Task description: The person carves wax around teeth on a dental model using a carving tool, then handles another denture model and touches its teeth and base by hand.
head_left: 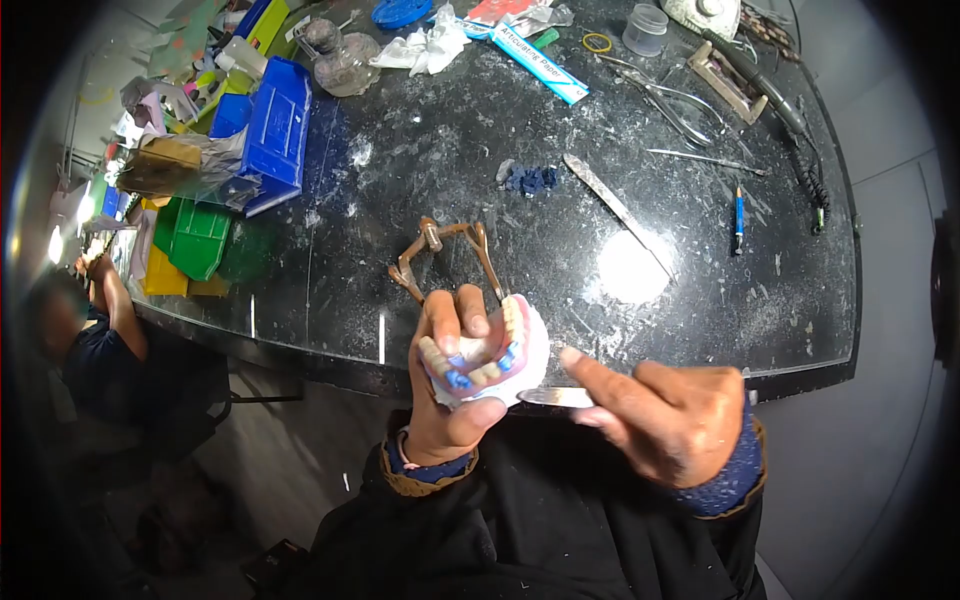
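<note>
My left hand [445, 415] is closed around a dental model [536, 350] at the table's front edge, thumb below and fingertips inside the arch. The model has a white plaster base, pink gum, cream teeth and blue material on several teeth. Beyond it stands a brown metal articulator frame [432, 240]; whether it is joined to the model is partly hidden by my fingers. My right hand [670, 420] grips a knife with a flat metal blade [552, 397], index finger stretched forward. The blade's tip is at the plaster's lower right edge; I cannot tell if it touches.
Dark blue crumbs [530, 179], a long metal spatula [615, 205], a blue pencil [739, 222] and wire pliers [670, 100] lie on the black tabletop [400, 170]. An articulating paper box [540, 62] is at the back. Blue bins [280, 135] stand left; another person [95, 320] sits beyond.
</note>
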The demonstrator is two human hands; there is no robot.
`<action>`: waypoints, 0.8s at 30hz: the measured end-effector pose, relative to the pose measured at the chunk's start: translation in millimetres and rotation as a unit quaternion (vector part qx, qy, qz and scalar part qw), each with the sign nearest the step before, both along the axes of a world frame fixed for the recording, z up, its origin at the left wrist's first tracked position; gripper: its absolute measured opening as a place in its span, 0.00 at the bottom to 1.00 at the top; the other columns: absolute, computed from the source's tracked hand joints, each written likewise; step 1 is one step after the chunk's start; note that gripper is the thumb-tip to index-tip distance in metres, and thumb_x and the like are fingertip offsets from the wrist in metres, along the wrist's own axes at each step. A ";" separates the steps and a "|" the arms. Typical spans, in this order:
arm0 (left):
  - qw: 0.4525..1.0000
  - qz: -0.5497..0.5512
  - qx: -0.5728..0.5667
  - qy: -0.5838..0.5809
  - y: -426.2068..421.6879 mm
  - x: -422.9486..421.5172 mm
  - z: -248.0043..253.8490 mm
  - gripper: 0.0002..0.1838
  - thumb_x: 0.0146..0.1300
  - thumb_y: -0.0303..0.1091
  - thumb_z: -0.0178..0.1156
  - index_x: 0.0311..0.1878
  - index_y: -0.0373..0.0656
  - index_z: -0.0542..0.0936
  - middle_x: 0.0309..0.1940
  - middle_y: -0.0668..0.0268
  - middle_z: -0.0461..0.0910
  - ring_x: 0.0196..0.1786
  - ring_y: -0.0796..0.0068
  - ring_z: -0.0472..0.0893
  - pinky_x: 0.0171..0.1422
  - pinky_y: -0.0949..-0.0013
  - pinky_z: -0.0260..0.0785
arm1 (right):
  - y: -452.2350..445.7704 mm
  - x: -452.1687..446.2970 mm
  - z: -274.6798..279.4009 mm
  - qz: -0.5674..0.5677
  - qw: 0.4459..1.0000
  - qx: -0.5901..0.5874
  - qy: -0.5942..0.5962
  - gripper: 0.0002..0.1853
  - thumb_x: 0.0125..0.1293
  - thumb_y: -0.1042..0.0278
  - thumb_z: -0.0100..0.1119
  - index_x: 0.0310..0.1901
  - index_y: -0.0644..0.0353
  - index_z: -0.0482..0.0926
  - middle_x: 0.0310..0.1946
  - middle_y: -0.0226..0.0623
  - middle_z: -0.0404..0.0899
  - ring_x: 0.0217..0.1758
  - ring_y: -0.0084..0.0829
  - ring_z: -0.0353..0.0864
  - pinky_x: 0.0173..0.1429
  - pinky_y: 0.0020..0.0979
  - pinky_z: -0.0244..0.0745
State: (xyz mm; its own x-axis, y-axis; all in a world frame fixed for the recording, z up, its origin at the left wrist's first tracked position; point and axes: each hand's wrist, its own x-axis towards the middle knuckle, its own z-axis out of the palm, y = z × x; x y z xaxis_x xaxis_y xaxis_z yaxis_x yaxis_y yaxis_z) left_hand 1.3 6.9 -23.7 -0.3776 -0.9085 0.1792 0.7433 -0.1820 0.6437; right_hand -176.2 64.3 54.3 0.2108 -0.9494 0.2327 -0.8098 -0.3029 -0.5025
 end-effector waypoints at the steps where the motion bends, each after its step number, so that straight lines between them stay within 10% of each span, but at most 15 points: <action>1: 1.000 -0.011 0.000 0.009 0.0 2.8 0.4 0.27 0.44 0.24 0.68 0.41 0.53 0.61 0.43 0.72 0.61 0.49 0.75 0.69 0.55 0.67 0.64 | -1.3 -4.1 5.0 0.014 1.000 0.008 -0.001 0.20 0.54 0.63 0.66 0.50 0.55 0.81 0.10 0.28 0.61 0.09 0.25 0.62 0.14 0.31 0.60; 24: 0.990 -0.103 -0.043 0.090 -0.3 12.8 5.6 0.29 0.36 0.21 0.71 0.35 0.50 0.60 0.40 0.69 0.64 0.42 0.74 0.76 0.44 0.72 0.74 | 5.8 1.7 -10.1 0.035 0.999 -0.003 -0.041 0.18 0.54 0.59 0.66 0.46 0.54 0.82 0.09 0.24 0.59 0.08 0.20 0.62 0.12 0.26 0.55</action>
